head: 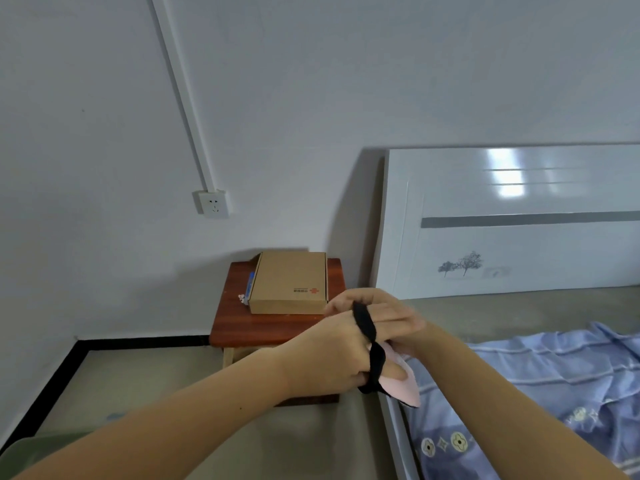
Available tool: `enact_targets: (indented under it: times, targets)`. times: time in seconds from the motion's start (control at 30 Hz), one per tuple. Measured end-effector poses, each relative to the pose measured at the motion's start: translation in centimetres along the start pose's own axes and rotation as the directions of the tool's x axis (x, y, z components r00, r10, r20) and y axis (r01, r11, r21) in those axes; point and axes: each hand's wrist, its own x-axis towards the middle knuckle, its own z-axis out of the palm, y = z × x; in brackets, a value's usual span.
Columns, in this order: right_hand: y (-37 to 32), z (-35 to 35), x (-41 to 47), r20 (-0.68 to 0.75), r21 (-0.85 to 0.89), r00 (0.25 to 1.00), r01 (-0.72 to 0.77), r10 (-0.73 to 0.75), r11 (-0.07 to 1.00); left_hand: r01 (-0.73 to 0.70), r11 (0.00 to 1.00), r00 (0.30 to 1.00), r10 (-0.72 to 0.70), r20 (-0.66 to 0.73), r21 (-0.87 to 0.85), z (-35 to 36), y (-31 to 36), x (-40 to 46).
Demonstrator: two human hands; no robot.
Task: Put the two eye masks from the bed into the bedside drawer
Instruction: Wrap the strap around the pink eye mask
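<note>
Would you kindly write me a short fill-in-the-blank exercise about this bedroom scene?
1. The box sits on the ____ nightstand.
2. The pink mask has a ____ strap.
3. Both hands, left and right, hold the ____.
4. The socket is mounted on the ____.

Missing words: red-brown; black; mask; wall

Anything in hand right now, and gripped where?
Pink eye mask, held by both hands: left hand closed on its end, its black strap looped over the right hand.
</note>
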Motion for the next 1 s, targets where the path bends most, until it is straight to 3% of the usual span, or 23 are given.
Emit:
enact_targets:
  times: [0.1,0.17,0.43,0.57,0.67,0.73,0.8,0.83,0.87,0.9,0.93,1.0]
  targets:
    - [0.6,-1.9,0.1,-0.096,0.284,0.994,-0.031,0.06,0.958,0.072,0.969,0.993,-0.091,-0.073,-0.234,-0.9,-1.3,-0.8]
    - [1.3,-2.9,0.0,-0.1,0.328,0.989,-0.07,0.108,0.942,0.108,0.927,0.971,-0.175,-0.16,-0.36,-1.2,-1.8,-1.7]
    - [3.3,-2.9,-1.1,-0.026,0.3,0.997,-0.061,0.072,0.952,0.255,0.908,0.87,-0.365,-0.33,-0.331,-0.7,-1.9,-4.4]
    - [3.0,-4.0,-1.8,0.142,0.442,0.99,-0.059,-0.005,0.895,0.34,0.84,0.855,-0.463,-0.233,-0.423,0.9,-2.1,-5.1]
    - [3.2,-3.6,-1.4,0.157,0.314,0.986,-0.112,0.065,0.943,0.412,0.726,0.833,-0.545,-0.096,-0.551,2.8,-3.2,-6.0]
    - [4.0,-2.2,-0.3,0.019,0.13,0.992,-0.122,0.121,0.984,0.466,0.49,0.753,-0.657,0.04,-0.737,4.3,-3.5,-6.7]
    - [5.6,-0.8,1.2,-0.141,0.058,0.974,-0.172,0.178,0.983,0.46,0.067,0.553,-0.801,0.227,-0.886,6.0,-3.4,-7.7]
    - [6.6,-0.1,1.9,-0.196,0.06,0.956,-0.209,0.217,0.976,0.369,-0.195,0.441,-0.824,0.356,-0.909,7.1,-3.3,-8.3]
    - [7.8,0.5,2.5,-0.234,0.071,0.938,-0.245,0.255,0.967,0.268,-0.422,0.363,-0.788,0.497,-0.866,8.6,-3.2,-9.0]
    - [9.2,1.1,3.1,-0.264,0.077,0.918,-0.284,0.295,0.956,0.194,-0.587,0.312,-0.722,0.617,-0.786,10.3,-2.8,-9.8]
    - [10.6,1.6,3.7,-0.283,0.075,0.898,-0.328,0.336,0.942,0.208,-0.661,0.282,-0.665,0.692,-0.721,12.0,-2.4,-10.5]
    - [14.0,2.6,5.0,-0.29,0.057,0.859,-0.425,0.422,0.904,0.322,-0.708,0.199,-0.599,0.776,-0.629,15.9,-1.4,-11.7]
